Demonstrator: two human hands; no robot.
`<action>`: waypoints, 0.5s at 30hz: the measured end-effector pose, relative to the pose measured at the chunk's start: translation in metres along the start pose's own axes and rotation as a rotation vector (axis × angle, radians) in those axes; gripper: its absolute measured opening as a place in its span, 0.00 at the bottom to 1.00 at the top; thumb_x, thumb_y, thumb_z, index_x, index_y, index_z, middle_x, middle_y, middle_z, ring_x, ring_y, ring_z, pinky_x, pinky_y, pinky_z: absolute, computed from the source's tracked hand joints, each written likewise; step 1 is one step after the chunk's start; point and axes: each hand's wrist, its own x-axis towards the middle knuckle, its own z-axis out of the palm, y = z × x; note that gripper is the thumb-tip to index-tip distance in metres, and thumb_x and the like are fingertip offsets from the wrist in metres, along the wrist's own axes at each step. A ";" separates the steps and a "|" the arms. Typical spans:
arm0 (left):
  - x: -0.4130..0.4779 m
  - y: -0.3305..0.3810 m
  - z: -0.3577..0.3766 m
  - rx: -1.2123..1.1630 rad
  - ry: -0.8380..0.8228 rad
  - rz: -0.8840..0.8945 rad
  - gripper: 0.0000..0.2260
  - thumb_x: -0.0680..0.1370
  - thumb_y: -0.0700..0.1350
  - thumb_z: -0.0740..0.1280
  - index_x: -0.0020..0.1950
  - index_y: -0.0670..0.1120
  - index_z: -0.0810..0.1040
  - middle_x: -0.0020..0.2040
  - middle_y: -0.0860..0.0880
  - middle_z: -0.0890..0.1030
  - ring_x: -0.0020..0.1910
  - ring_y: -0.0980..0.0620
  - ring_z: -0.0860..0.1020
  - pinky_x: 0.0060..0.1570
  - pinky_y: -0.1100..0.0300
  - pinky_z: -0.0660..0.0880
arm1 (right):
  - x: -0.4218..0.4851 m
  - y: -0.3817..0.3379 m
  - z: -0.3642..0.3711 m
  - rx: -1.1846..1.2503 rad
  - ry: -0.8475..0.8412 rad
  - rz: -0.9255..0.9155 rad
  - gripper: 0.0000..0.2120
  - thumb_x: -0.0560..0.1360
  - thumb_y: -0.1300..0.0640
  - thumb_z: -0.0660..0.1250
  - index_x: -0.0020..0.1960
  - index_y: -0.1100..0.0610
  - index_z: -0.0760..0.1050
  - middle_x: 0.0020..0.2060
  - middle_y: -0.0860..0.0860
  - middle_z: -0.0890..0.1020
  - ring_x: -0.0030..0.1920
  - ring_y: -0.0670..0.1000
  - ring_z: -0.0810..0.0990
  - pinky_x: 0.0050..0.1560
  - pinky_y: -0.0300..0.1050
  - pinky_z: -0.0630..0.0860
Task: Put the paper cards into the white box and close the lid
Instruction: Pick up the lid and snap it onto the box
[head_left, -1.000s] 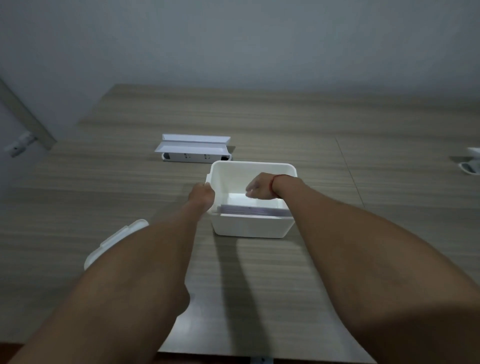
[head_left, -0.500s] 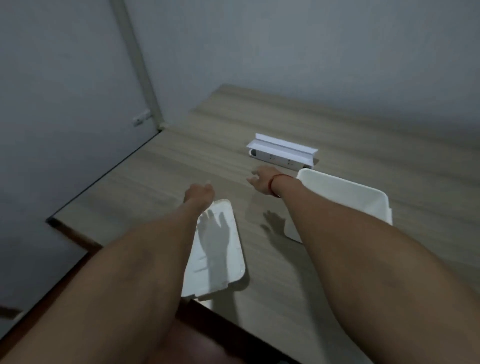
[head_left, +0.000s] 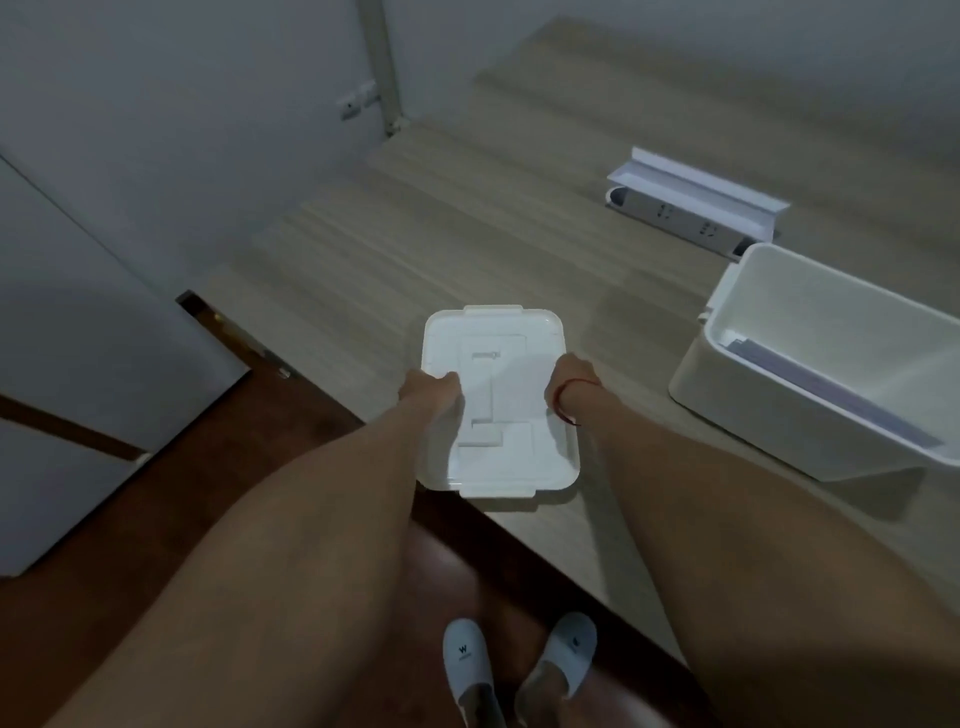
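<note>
The white lid (head_left: 498, 395) lies underside up at the table's near corner, overhanging the edge slightly. My left hand (head_left: 428, 389) grips its left side, and my right hand (head_left: 571, 382), with a red string on the wrist, grips its right side. The white box (head_left: 727, 384) stands open on the table to the right. Paper cards (head_left: 810, 384) lie inside it, leaning along the near wall.
A white power strip holder (head_left: 696, 205) sits on the wooden table (head_left: 467, 234) beyond the box. The table's edge runs diagonally under my arms. Below it are a dark floor and my two white slippers (head_left: 514, 665). A grey wall and door panel stand at left.
My hands left the box and swung left to the lid. Both now hold its sides. The view turned left and down, so the box sits at the right.
</note>
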 end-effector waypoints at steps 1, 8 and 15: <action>-0.001 0.002 0.000 -0.017 -0.030 -0.004 0.24 0.75 0.48 0.63 0.69 0.40 0.69 0.63 0.45 0.77 0.58 0.44 0.76 0.52 0.55 0.72 | 0.000 0.000 0.000 0.010 0.020 0.007 0.17 0.79 0.67 0.54 0.65 0.67 0.71 0.63 0.62 0.77 0.62 0.61 0.78 0.60 0.49 0.74; -0.021 0.046 -0.032 -0.162 -0.076 0.144 0.01 0.72 0.39 0.67 0.43 0.42 0.76 0.47 0.46 0.77 0.38 0.51 0.76 0.40 0.61 0.73 | -0.008 -0.038 -0.059 0.181 0.152 -0.022 0.18 0.79 0.67 0.55 0.68 0.66 0.66 0.67 0.62 0.73 0.66 0.62 0.73 0.64 0.51 0.71; -0.056 0.135 -0.095 -0.072 0.192 0.631 0.19 0.68 0.38 0.75 0.58 0.37 0.81 0.54 0.38 0.83 0.55 0.42 0.82 0.50 0.53 0.77 | -0.044 -0.118 -0.173 0.711 0.390 -0.177 0.15 0.81 0.64 0.53 0.65 0.66 0.70 0.64 0.64 0.75 0.61 0.60 0.76 0.58 0.51 0.71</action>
